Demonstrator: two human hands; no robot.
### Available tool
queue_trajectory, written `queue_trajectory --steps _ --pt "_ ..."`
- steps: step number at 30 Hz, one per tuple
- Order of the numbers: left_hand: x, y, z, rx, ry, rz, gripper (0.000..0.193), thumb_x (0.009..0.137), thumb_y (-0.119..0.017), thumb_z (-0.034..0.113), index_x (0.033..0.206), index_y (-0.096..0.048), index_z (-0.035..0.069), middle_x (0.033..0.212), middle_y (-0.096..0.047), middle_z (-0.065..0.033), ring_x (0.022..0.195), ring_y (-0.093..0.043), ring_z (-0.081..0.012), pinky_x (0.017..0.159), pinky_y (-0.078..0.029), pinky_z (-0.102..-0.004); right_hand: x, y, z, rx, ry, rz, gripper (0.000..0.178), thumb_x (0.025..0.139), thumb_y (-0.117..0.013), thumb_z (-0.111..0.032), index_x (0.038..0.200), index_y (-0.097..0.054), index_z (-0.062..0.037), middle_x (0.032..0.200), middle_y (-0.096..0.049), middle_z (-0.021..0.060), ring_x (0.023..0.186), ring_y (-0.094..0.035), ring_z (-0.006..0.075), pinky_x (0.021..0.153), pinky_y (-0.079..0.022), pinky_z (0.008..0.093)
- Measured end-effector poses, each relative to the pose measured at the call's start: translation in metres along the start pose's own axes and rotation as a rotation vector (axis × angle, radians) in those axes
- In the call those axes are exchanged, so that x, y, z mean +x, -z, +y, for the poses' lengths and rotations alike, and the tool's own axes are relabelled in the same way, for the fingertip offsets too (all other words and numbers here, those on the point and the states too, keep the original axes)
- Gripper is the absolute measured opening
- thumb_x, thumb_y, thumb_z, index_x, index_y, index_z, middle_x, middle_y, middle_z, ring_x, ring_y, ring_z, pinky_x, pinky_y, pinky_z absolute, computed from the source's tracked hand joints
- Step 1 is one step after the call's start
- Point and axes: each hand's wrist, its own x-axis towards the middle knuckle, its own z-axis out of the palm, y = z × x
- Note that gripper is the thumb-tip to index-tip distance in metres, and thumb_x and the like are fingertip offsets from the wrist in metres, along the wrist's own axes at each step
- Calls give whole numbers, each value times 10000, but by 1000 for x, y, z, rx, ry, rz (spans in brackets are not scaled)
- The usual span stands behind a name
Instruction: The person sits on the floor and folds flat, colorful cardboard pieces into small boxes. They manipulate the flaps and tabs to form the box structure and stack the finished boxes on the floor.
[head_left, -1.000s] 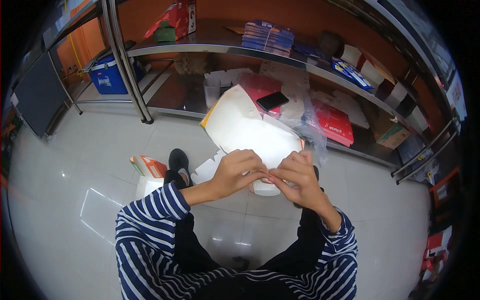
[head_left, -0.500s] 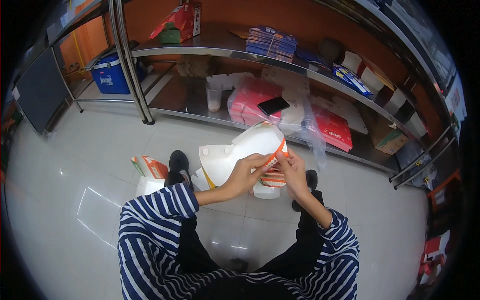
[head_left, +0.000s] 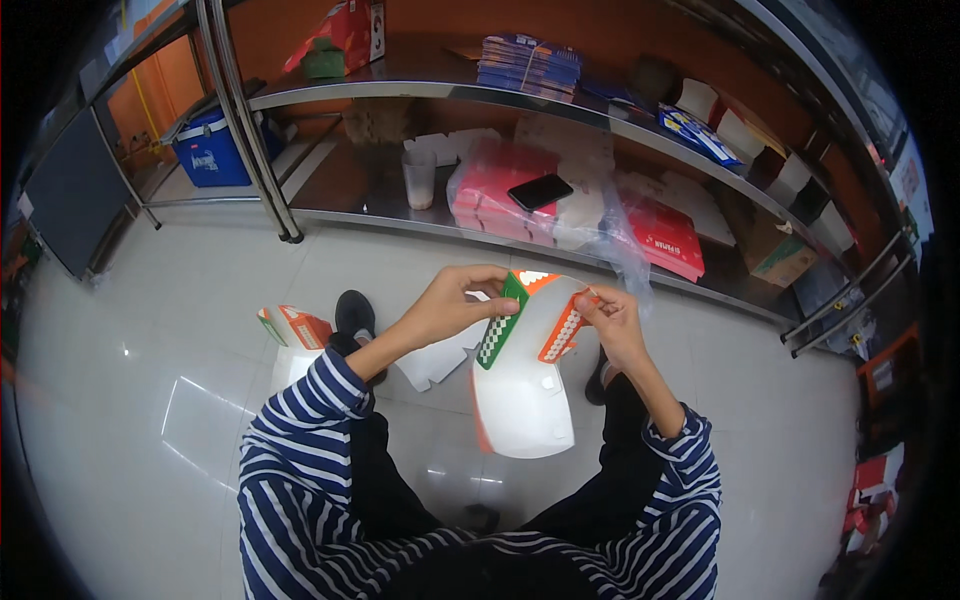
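A partly folded paper food box (head_left: 525, 410) hangs between my hands, above the floor and between my feet. Its white inside faces me, and a wide white lid panel points down toward my body. My left hand (head_left: 462, 302) pinches the box's green side flap, thumb on top. At the opposite side, my right hand (head_left: 615, 325) grips the orange flap with its thumb and fingers. Both flaps stand up from the box. Beneath my left forearm, a flat white cardboard blank (head_left: 435, 358) lies on the floor. An orange and green box (head_left: 300, 330) stands left of my left shoe.
Ahead runs a metal shelf (head_left: 400, 228) bearing a plastic cup (head_left: 419, 180), a black phone (head_left: 540, 192) and red flat cartons (head_left: 655, 245) in plastic. Blue bundled cartons (head_left: 528, 65) sit on the upper level. A blue cooler bag (head_left: 212, 152) is at the left.
The box has turned so its lid panel now points toward me instead of left and away. My left hand has moved left and up; both hands are farther apart, each on a flap.
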Motion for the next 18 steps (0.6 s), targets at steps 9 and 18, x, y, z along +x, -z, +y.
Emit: queue_trajectory --steps 9,18 --pt "11 0 -32 150 -20 -268 369 722 -741 188 1039 -601 63 815 -635 -39 703 -564 -91 597 -447 -237 -16 -4 -36 -676 60 -441 337 763 -672 -94 1076 -597 9 740 -634 145 623 -586 109 567 -455 278" --pt "20 -74 -114 1105 -236 -367 1109 518 -717 651 1388 -254 142 1392 -228 -239 1263 -272 -405 934 -245 -649 -75 -10 18 -1033 65 -940 280 643 -578 46 903 -506 -27 726 -613 169 716 -614 356 616 -485 429"
